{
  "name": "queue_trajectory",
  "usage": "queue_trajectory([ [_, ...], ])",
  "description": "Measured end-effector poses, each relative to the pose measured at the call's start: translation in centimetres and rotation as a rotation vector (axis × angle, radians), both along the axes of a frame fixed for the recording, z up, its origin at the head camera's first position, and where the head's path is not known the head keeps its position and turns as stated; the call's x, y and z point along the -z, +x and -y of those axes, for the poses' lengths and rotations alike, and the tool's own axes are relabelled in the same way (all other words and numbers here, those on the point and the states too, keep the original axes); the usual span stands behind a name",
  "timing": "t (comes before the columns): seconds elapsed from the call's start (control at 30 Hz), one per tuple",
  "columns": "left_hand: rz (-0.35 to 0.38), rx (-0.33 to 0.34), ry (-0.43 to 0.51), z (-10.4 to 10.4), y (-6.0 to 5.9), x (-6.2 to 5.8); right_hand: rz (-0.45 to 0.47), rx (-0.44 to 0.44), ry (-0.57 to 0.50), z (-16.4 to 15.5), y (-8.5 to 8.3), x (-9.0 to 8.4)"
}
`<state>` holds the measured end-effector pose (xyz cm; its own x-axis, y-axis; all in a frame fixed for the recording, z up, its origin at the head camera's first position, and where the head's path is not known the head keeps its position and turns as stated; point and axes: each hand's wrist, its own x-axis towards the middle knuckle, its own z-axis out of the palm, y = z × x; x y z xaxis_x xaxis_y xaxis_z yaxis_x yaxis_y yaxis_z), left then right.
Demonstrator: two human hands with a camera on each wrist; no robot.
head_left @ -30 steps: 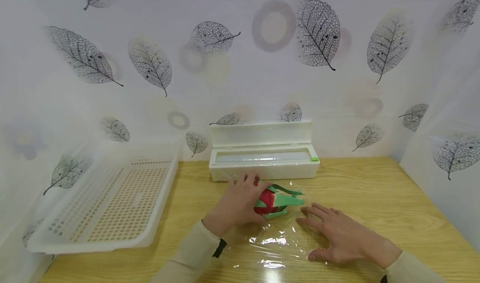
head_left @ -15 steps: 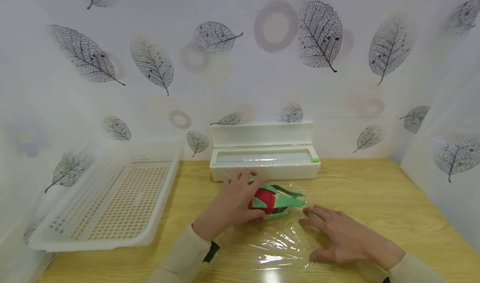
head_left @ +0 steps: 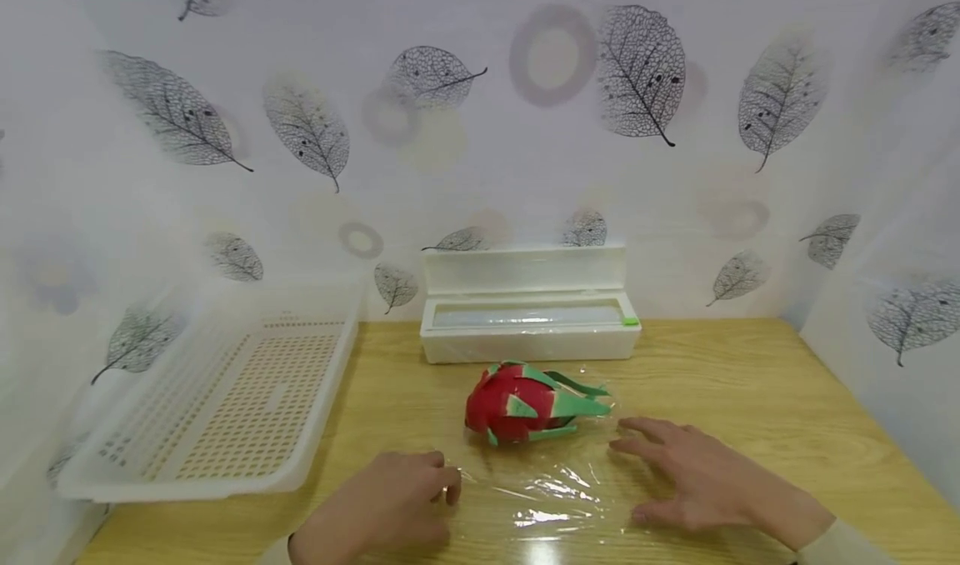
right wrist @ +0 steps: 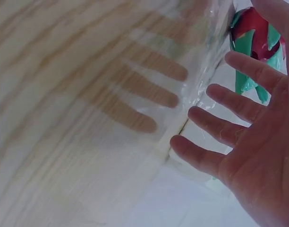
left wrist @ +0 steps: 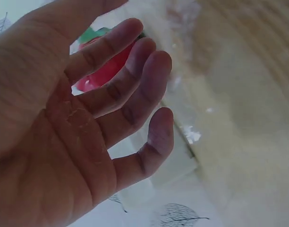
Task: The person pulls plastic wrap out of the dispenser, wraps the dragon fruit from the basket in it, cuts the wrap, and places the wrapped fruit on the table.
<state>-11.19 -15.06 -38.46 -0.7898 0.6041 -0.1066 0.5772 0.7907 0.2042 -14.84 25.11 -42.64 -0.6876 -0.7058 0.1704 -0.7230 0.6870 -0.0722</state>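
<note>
A red dragon fruit (head_left: 513,407) with green scales lies on its side in the middle of the table, its leafy tip pointing right. Under it spreads a clear sheet of cling film (head_left: 555,490), whose shiny creases show in front of the fruit. My left hand (head_left: 393,502) is at the lower left of the fruit, apart from it. Its fingers bend loosely and hold nothing, as the left wrist view (left wrist: 135,90) also shows. To the right of the fruit, my right hand (head_left: 697,482) has its fingers spread; whether they touch the film I cannot tell.
Behind the fruit stands a long white cling film box (head_left: 525,347), lid raised, with a green slider at its right end. A white plastic basket (head_left: 318,432) sits at the left. Leaf-patterned sheeting surrounds the wooden table (head_left: 750,365).
My left hand has let go of the dragon fruit and drawn back toward the lower left. The fruit now lies uncovered in the same place. My right hand has shifted slightly right.
</note>
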Motion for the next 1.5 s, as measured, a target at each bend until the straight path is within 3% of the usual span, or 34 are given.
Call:
queue_trajectory([
  [0.27, -0.059, -0.002, -0.010, 1.2, 0.4, 1.8, 0.022, -0.072, -0.061, -1.0, 0.3, -0.4],
  [0.5, -0.117, 0.049, 0.032, 1.3, 0.1, 2.3, 0.251, -0.249, -0.193, -1.1, 0.4, -0.4],
  [0.63, -0.084, 0.052, 0.080, 1.4, -0.1, 2.3, 0.364, -0.258, -0.176, -1.1, 0.8, -0.4],
  [0.8, -0.067, 0.063, 0.168, 1.8, -0.6, 2.1, 0.411, -0.249, -0.154, -1.1, 1.0, -0.3],
  [1.07, -0.101, 0.080, 0.253, 2.4, -0.8, 1.1, 0.260, -0.353, -0.201, -1.2, 0.5, -0.1],
  [1.3, -0.239, 0.093, 0.303, 2.7, -0.8, 0.6, 0.229, -0.292, -0.275, -1.2, 0.3, -1.7],
  [1.5, -0.346, 0.082, 0.329, 2.8, -1.1, -0.2, 0.123, -0.252, -0.324, -1.4, 0.0, -3.3],
])
